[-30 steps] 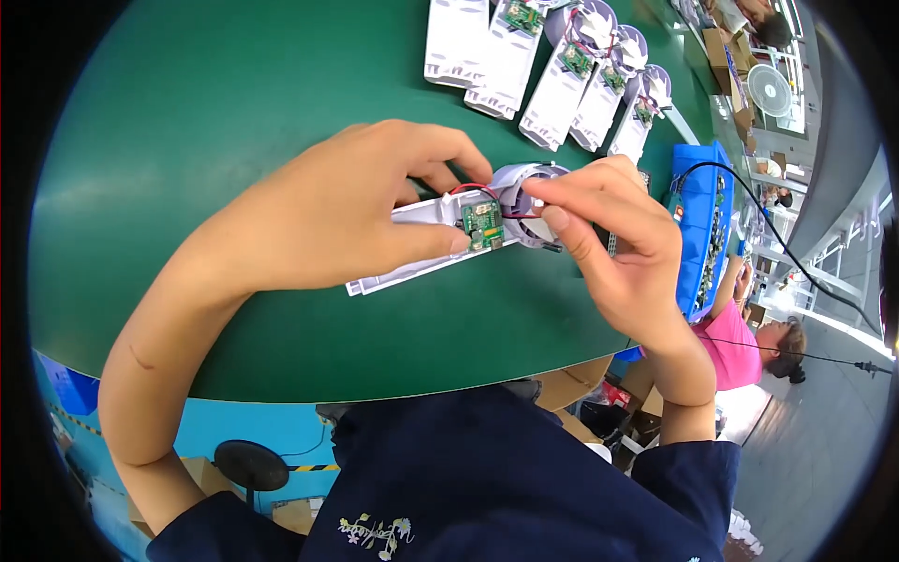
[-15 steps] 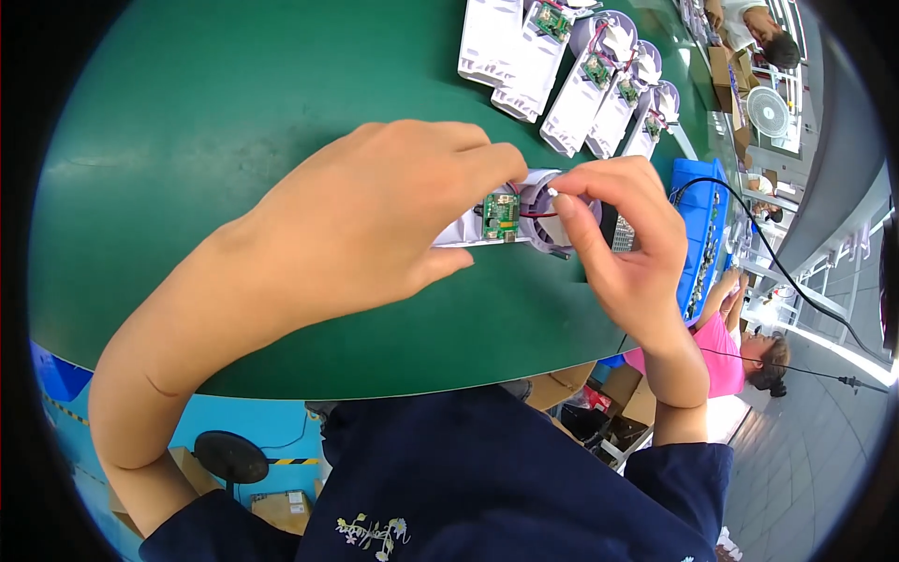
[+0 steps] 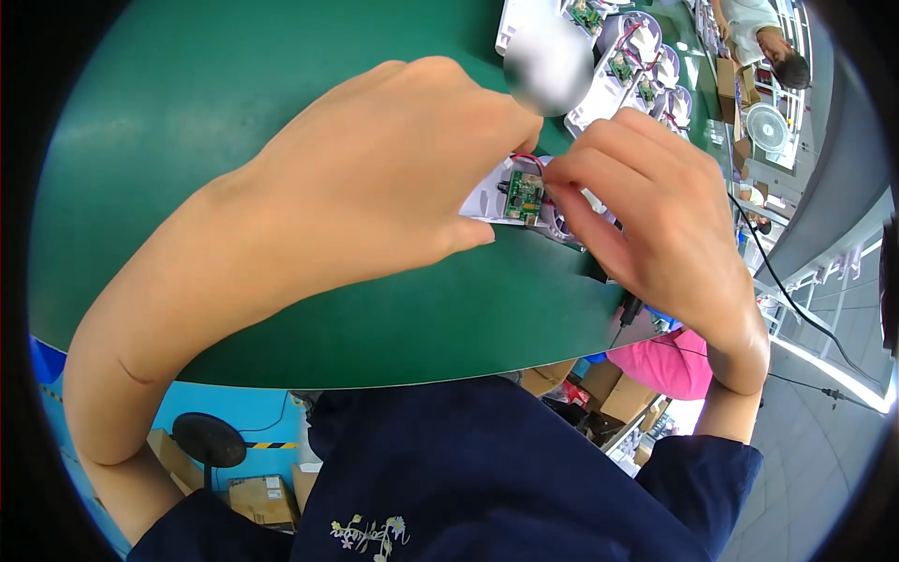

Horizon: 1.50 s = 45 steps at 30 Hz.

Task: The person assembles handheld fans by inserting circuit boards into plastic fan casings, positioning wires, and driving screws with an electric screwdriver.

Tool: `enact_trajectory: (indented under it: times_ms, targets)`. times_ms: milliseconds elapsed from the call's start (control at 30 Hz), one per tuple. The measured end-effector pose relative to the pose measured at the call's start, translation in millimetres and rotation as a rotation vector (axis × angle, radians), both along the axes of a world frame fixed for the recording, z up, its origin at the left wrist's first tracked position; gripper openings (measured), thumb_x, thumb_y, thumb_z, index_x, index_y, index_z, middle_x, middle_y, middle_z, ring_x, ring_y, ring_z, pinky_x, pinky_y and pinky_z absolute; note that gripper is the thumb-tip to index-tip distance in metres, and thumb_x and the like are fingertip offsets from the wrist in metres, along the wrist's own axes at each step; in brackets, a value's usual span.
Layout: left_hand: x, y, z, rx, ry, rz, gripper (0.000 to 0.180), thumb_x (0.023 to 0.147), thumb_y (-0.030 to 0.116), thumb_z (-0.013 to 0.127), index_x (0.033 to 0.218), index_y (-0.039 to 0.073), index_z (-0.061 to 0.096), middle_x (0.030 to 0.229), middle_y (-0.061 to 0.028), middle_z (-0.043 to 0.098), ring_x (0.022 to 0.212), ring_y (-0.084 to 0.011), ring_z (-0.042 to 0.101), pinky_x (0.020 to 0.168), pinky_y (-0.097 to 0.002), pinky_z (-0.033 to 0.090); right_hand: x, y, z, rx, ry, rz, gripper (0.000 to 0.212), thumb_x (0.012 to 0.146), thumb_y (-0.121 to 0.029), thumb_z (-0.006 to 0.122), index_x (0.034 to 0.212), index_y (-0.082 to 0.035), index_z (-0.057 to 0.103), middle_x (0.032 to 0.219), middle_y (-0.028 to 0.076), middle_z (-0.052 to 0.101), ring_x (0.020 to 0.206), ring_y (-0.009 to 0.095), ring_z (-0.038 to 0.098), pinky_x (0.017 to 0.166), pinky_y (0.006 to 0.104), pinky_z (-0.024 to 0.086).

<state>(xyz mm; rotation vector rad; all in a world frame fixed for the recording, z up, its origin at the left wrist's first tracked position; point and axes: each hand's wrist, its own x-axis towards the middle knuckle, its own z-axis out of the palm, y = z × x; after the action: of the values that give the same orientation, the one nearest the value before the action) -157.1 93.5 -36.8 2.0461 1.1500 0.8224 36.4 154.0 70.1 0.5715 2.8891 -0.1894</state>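
White housing [image 3: 487,199] with its green circuit board [image 3: 524,195] sits at frame centre on the green table [image 3: 234,103], pinned under the left hand [image 3: 375,187] for steadiness. The right hand [image 3: 655,225] pinches narrowly at the board's wiring.

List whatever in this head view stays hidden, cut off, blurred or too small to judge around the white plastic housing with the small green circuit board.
- White plastic housing: mostly hidden under the left hand.
- Small green circuit board: parts too small to tell.
- Right hand: fingertips cover the red wires' ends.
- Row of white housings: partly behind a grey blurred patch, cut by the top edge.
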Motion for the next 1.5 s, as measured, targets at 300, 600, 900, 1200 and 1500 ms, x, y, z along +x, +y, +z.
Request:
enact_trajectory:
  times_ms: [300, 600, 900, 1200, 1500]
  targets:
    - [1.5, 0.4, -5.5, -0.02, -0.023, -0.026, 0.042, 0.068, 0.014, 0.082, 0.105, 0.008, 0.063, 0.099, -0.0088, 0.069, 0.095, -0.0335, 0.064, 0.082, -0.0422, 0.049, -9.8, 6.6, 5.6, -0.037, -0.168, 0.039, 0.016, 0.073, -0.001, 0.073, 0.086, -0.002, 0.064, 0.08, 0.008, 0.058, 0.076, 0.029, 0.058, 0.062, 0.0395, 0.047]
    - [2.0, 1.7, -7.5, 0.007, -0.08, -0.004, 0.039, 0.065, 0.012, 0.083, 0.099, 0.005, 0.065, 0.097, -0.0097, 0.069, 0.091, -0.0348, 0.063, 0.082, -0.0421, 0.048, -27.8, 8.9, 11.3, 0.021, -0.369, 0.157, 0.012, 0.078, -0.006, 0.07, 0.087, -0.003, 0.063, 0.083, 0.009, 0.06, 0.081, 0.03, 0.058, 0.063, 0.0418, 0.047]
    - [0.6, 3.0, -11.0, 0.047, -0.082, 0.009, 0.04, 0.065, 0.013, 0.083, 0.101, 0.006, 0.067, 0.098, -0.0098, 0.07, 0.092, -0.0346, 0.062, 0.085, -0.0411, 0.048, -17.5, 8.9, 4.0, -0.131, -0.282, -0.128, 0.008, 0.083, -0.006, 0.069, 0.087, 0.0, 0.067, 0.076, 0.013, 0.064, 0.07, 0.032, 0.063, 0.064, 0.0408, 0.05]
    - [0.6, 0.9, -15.2, 0.086, -0.115, 0.041, 0.071, 0.064, 0.012, 0.085, 0.127, 0.01, 0.054, 0.103, -0.0111, 0.073, 0.096, -0.0363, 0.061, 0.088, -0.0409, 0.049, -13.2, 15.4, -2.2, -0.247, -0.244, -0.268, 0.013, 0.083, -0.016, 0.07, 0.085, -0.003, 0.072, 0.073, 0.016, 0.068, 0.073, 0.036, 0.067, 0.067, 0.0435, 0.053]
    - [2.2, 6.3, -18.0, 0.091, -0.226, 0.038, 0.093, 0.061, 0.009, 0.086, 0.143, 0.01, 0.041, 0.094, -0.0162, 0.067, 0.085, -0.0389, 0.063, 0.079, -0.042, 0.052, -10.1, 21.3, -21.1, -0.476, 0.135, -0.253, 0.013, 0.085, -0.009, 0.071, 0.097, -0.006, 0.069, 0.08, 0.01, 0.066, 0.063, 0.02, 0.062, 0.059, 0.0331, 0.049]
